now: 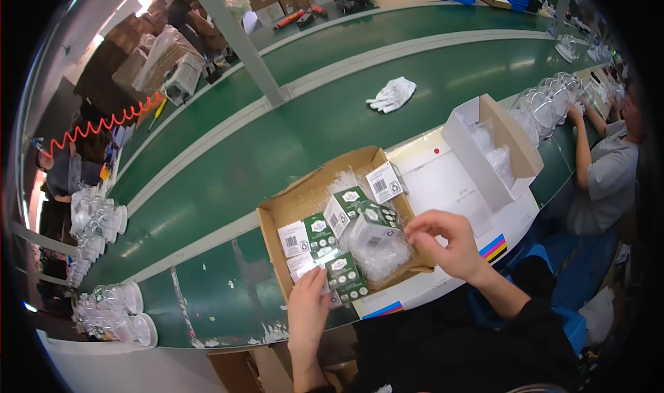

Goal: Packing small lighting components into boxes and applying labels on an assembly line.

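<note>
A shallow brown cardboard box [273, 235] stands in front of me, holding several small green-and-white cartons [347, 277] and a heap of clear plastic pieces [385, 256]. At its near left side, my left hand [308, 313] has its fingers stretched out against a carton and the box edge. My right hand [451, 244] is over the box's right side, thumb and forefinger curled together. Whatever lies between those fingertips, if anything, is too small to make out.
A tall white box [484, 179] with clear bags inside stands to the right on white printed sheets [443, 185]. A white glove [393, 94] lies on the green conveyor [315, 134]. Clear lamp-like parts [114, 313] are stacked at left. A co-worker [609, 154] sits at right.
</note>
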The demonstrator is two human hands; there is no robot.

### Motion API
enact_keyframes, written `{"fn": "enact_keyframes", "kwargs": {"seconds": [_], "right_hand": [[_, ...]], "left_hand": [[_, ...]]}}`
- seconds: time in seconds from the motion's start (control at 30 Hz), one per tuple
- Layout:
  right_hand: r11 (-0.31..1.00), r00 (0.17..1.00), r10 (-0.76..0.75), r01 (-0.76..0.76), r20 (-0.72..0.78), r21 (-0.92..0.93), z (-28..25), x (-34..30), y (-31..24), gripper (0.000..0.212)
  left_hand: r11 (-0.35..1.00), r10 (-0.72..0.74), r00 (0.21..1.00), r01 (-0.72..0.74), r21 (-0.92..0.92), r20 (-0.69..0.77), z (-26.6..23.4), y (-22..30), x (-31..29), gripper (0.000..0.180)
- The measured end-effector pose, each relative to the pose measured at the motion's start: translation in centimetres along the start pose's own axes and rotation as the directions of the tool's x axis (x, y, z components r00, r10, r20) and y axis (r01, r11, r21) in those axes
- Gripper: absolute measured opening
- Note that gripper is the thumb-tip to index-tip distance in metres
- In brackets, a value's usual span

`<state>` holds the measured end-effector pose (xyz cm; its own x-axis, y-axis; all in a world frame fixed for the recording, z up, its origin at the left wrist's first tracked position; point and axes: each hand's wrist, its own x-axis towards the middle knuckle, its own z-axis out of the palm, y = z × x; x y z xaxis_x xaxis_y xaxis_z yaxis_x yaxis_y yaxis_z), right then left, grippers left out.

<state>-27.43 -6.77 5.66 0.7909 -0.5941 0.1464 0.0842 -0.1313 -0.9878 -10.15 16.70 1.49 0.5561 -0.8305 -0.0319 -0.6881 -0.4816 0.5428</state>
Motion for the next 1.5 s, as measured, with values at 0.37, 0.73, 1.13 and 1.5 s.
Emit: {"fn": "enact_keyframes", "kwargs": {"seconds": [0.37, 0.73, 1.13, 1.5], "right_hand": [[0.728, 0.959, -0.147, 0.271, 0.243, -0.629, 0.0, -1.9, 2.6, 0.018], [0.550, 0.997, 0.004, 0.058, 0.073, -0.833, 0.8, 0.2, 3.1, 0.017], [0.276, 0.977, -0.025, 0.208, 0.210, -0.938, 1.6, 0.6, 6.0, 0.006], [0.493, 0.965, -0.228, 0.230, 0.130, -0.839, 0.7, -0.1, 7.7, 0.012]], "left_hand": [[0.995, -0.023, 0.998, 0.017, -0.099, -0.064, -0.7, 1.9, 0.0, 0.034], [0.989, -0.034, 0.999, 0.029, -0.147, -0.032, -0.5, 1.8, -0.7, 0.054], [0.958, 0.284, 0.959, -0.285, 0.025, 0.022, -1.0, 0.7, -0.4, 0.040], [0.962, 0.273, 0.955, -0.272, -0.025, 0.116, -1.8, -0.4, 0.9, 0.024]]}}
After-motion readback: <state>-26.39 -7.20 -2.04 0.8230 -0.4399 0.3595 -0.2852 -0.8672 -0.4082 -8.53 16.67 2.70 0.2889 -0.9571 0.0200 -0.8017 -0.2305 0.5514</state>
